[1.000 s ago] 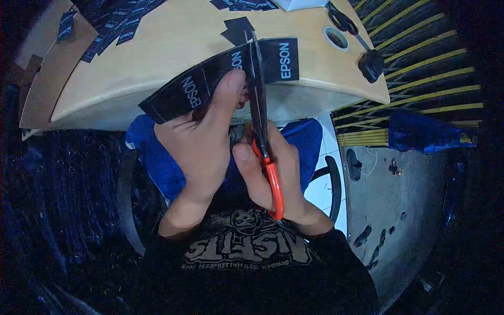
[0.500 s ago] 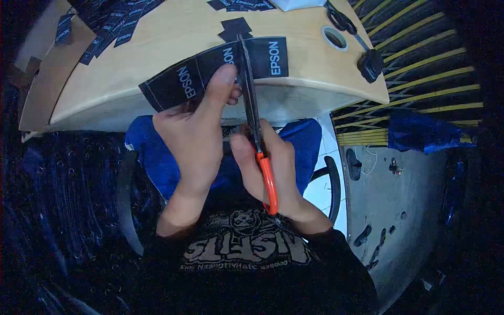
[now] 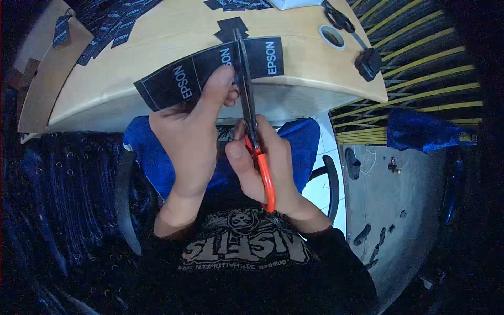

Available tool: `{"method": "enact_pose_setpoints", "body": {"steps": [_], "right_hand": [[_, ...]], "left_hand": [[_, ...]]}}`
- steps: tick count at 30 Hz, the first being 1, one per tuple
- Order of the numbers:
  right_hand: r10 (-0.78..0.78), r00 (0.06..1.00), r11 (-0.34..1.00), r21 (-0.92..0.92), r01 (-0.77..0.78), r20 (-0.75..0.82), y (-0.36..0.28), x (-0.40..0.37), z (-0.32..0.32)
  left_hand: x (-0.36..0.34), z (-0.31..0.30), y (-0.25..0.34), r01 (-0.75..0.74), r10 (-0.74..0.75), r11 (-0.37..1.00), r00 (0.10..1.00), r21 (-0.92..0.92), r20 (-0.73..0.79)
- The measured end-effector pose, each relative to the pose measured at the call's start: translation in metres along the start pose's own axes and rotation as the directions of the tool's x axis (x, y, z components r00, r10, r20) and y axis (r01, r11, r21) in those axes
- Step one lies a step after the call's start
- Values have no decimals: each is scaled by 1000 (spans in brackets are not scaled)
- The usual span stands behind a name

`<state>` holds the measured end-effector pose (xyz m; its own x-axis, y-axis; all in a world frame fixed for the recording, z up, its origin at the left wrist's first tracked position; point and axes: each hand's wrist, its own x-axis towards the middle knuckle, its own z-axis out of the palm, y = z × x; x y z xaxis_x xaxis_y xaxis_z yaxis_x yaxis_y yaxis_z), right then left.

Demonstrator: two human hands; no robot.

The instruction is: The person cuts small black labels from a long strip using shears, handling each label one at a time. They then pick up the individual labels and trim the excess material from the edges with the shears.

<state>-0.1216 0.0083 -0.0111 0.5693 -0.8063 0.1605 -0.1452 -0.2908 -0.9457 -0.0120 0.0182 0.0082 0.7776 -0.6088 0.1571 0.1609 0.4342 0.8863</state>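
Head view, near to far. A black printed shirt (image 3: 241, 252) fills the lower foreground, and beyond it lies the blue seat (image 3: 144, 152) of a chair.

Above the seat, the 2 hands meet. The right hand (image 3: 270, 168) is closed around the orange handles of a pair of scissors (image 3: 251, 118), with the thumb lying along the upper handle. The blades point away from the person. The left hand (image 3: 191, 136) pinches a black label strip (image 3: 170, 84), thumb on top and the other fingers hidden beneath. The strip hangs over the near edge of a pale wooden table (image 3: 157, 44) and carries 3 visible "EPSON" prints. The scissor blades cross the strip between the 2nd and 3rd prints, just right of the left thumb. How far the blades are parted cannot be told.

On the table just beyond the blade tips lie 2 small black offcuts (image 3: 231, 27). Farther left, a heap of cut labels (image 3: 113, 23) spreads toward the far corner, and more cut labels (image 3: 239, 4) lie at the far edge. To the right sit a roll of tape (image 3: 333, 37) and black scissors (image 3: 336, 16). A white object (image 3: 302, 3) is cut off by the frame; whether it is a box cannot be told.
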Motion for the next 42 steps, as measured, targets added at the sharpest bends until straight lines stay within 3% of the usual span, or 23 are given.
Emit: {"method": "enact_pose_setpoints", "body": {"steps": [7,10,12,17,19,23,25,29,31,35,38,42], "right_hand": [[31,1000,999,-28,-31,-1,0,3,0],[-44,999,999,4,44,-32,1,4,1],[7,1000,1000,19,-7,-7,-1,5,1],[-14,1000,1000,3,14,3,-1,8,0],[8,1000,999,-39,-8,-5,-1,9,0],[15,1000,1000,-26,-15,-11,0,8,1],[115,993,993,11,-114,-8,-2,8,2],[29,998,998,-48,-31,-48,3,10,3],[193,981,976,-103,-192,-4,-2,14,0],[129,990,987,-90,-135,-61,9,21,5],[75,995,994,-78,-80,-65,14,24,6],[166,985,980,-103,-170,-40,15,25,4]], "left_hand": [[-2,0,1,32,-32,999,999,2,-20],[-3,-2,-1,44,-43,998,999,42,-15],[-2,-1,-3,57,-58,998,998,-24,-16],[-1,-1,2,90,-90,991,996,98,-3],[-1,-1,-3,57,-57,998,998,-12,-4],[0,-1,-4,73,-73,997,997,0,4],[-1,-1,-4,93,-93,995,996,29,-7],[3,-4,-10,75,-77,995,997,59,23],[6,-3,-13,147,-148,989,989,23,27],[12,0,-22,162,-161,986,987,-45,14],[15,-1,-26,166,-166,986,986,26,5],[14,2,-19,163,-165,980,986,116,5]]}}
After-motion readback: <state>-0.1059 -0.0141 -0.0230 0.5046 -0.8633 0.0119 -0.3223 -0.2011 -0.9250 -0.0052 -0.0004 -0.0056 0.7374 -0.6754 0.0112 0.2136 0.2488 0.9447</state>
